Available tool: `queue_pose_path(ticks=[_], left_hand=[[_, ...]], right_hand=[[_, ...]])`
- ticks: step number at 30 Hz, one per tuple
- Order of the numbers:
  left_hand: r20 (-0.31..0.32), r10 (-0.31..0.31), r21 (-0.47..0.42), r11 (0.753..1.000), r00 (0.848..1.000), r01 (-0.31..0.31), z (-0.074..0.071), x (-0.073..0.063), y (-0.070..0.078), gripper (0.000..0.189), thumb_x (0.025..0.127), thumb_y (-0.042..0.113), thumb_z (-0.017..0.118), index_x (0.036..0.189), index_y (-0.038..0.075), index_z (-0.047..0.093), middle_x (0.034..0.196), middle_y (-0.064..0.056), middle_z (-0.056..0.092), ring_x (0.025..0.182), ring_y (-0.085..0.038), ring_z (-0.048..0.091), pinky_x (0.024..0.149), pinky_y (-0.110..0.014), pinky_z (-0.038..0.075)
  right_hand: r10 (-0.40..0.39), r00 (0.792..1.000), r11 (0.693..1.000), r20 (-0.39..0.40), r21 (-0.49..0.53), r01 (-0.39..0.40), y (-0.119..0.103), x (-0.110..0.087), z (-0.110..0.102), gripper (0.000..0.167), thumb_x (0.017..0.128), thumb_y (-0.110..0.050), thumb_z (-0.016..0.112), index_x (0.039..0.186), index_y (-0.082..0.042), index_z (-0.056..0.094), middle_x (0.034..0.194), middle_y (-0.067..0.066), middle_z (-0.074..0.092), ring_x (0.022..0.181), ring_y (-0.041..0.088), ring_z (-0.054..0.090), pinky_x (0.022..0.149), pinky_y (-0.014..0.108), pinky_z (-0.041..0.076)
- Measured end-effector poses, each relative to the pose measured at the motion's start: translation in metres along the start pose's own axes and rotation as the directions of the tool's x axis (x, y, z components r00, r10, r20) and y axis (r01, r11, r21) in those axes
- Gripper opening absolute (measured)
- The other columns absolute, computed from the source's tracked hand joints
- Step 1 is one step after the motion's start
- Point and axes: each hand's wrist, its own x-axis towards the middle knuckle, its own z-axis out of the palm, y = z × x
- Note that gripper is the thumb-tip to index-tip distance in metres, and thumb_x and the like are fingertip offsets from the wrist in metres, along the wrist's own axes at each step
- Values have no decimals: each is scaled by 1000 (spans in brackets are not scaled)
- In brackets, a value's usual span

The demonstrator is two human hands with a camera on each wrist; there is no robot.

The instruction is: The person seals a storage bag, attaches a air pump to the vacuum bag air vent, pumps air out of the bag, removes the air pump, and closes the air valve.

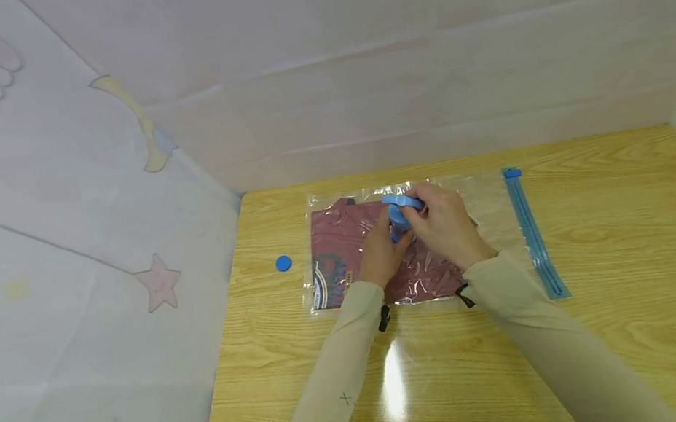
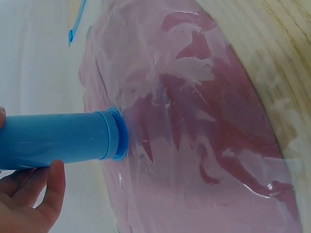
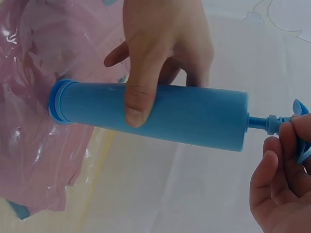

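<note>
A clear vacuum storage bag [image 1: 483, 203] lies flat on the table with a folded maroon garment [image 1: 341, 229] inside. Upright on the bag stands a blue hand pump [image 3: 194, 116], its flared end against the plastic. My left hand [image 1: 379, 252] grips the pump's barrel, thumb on one side and fingers on the other. At the top, my right hand [image 1: 446, 223] holds the pump's handle [image 1: 403, 201]. A short length of plunger rod [image 3: 257, 122] shows between handle and barrel. Whatever lies under the pump's end is hidden.
A round blue cap [image 1: 283, 263] sits on the wooden table [image 1: 633, 230] left of the bag. Along the bag's right edge runs a blue zip strip [image 1: 530, 232] with a slider [image 1: 512, 172] at its far end. Patterned cloth walls [image 1: 361, 104] border the table's back and sides.
</note>
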Motion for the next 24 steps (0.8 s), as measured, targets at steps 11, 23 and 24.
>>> queue_pose_path(ticks=[11,23,24], left_hand=[[-14,20,20,1000,1000,-20,1,-1,-1,46,92,32,65,129,13,45,120,-12,67,105,-26,68,87,-37,56],[-27,33,15,999,999,-32,3,0,-3,48,91,33,67,129,12,47,117,-11,69,103,-27,68,86,-38,56],[-30,36,13,999,999,-36,4,0,-4,48,91,33,67,129,13,47,116,-11,69,103,-27,69,86,-38,56]], right_hand=[[20,1000,999,19,-40,-19,7,-2,5,12,92,-9,62,94,3,66,87,16,69,70,27,64,62,37,51],[38,999,998,39,-50,-36,7,-4,4,14,93,-10,62,96,3,66,88,17,68,73,28,61,64,37,48],[32,999,998,34,-53,-30,7,-4,4,14,92,-10,62,95,3,66,88,17,68,73,28,61,64,37,48]])
